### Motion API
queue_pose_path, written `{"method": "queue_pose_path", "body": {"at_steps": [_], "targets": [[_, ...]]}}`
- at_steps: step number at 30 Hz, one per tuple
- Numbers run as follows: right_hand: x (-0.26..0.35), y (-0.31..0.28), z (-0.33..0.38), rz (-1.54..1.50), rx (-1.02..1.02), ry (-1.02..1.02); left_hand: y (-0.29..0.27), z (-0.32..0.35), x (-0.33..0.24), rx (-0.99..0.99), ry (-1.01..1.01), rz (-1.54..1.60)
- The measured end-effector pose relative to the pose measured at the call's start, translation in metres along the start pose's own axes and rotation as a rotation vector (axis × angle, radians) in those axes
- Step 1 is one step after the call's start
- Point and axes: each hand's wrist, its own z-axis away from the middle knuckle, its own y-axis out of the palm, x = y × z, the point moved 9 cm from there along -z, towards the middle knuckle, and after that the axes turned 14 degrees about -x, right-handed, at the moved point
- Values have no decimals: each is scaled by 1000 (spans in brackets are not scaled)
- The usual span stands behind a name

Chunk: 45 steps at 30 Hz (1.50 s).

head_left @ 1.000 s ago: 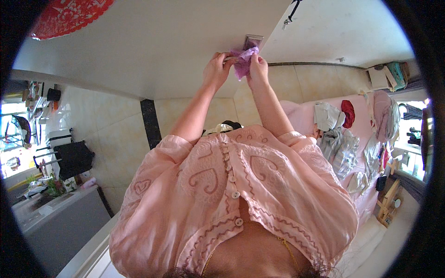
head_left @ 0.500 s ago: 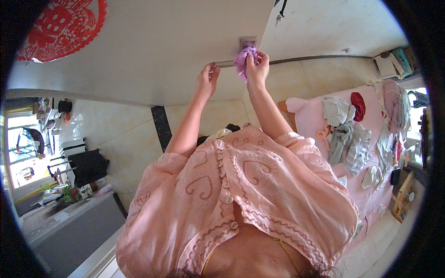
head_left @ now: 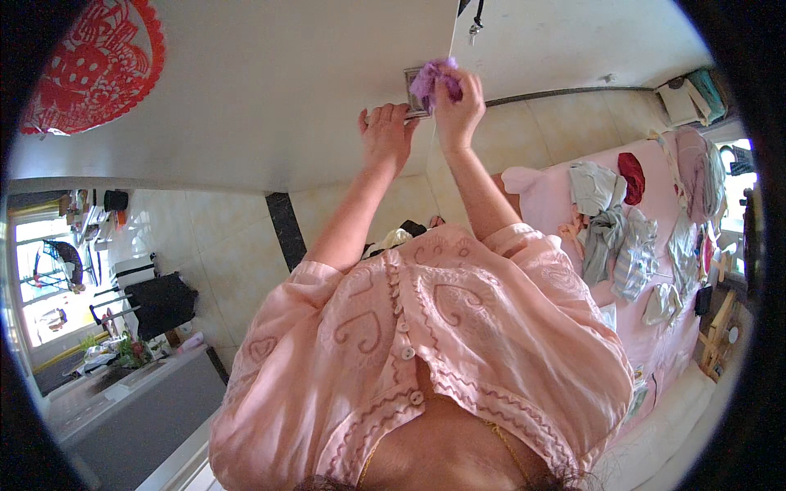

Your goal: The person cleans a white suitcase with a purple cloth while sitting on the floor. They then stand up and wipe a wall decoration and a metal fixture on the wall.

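Note:
A crumpled purple cloth (head_left: 427, 85) is bunched in the fingers of my right hand (head_left: 460, 114). It presses against a metal door handle plate (head_left: 411, 76) near the edge of a white door (head_left: 311, 65). My left hand (head_left: 386, 137) is closed round the door's lever handle (head_left: 416, 114), just left of the cloth. Most of the lever is hidden under those fingers, and the cloth covers part of the plate.
A red paper cut-out (head_left: 106, 65) decorates the door at upper left. Keys (head_left: 474, 33) hang beyond its edge. To the right, a pink-covered bed (head_left: 557, 196) carries scattered clothes. A black folding chair (head_left: 164, 303) and grey cabinet (head_left: 147, 409) stand at left.
My left hand has shifted right along the lever and now wraps over it. The right hand has moved the purple cloth slightly up the plate. The whole view has tilted a little.

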Motion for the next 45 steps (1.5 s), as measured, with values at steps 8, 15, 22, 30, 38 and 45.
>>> {"method": "queue_pose_path", "body": {"at_steps": [8,15,22,30,38,45], "targets": [[-113,7,70,25,89,499,12,-7,14,-23,49,0],[-5,3,-2,-174,13,224,6,-3,11,27,27,-50],[-105,4,70,24,79,419,9,-10,10,26,67,-10],[-18,5,9,-134,-19,210,9,-4,16,84,3,-39],[-91,6,63,1,83,469,10,-10,13,36,44,-33],[-12,5,5,-105,47,231,5,-6,11,54,25,-33]]}}
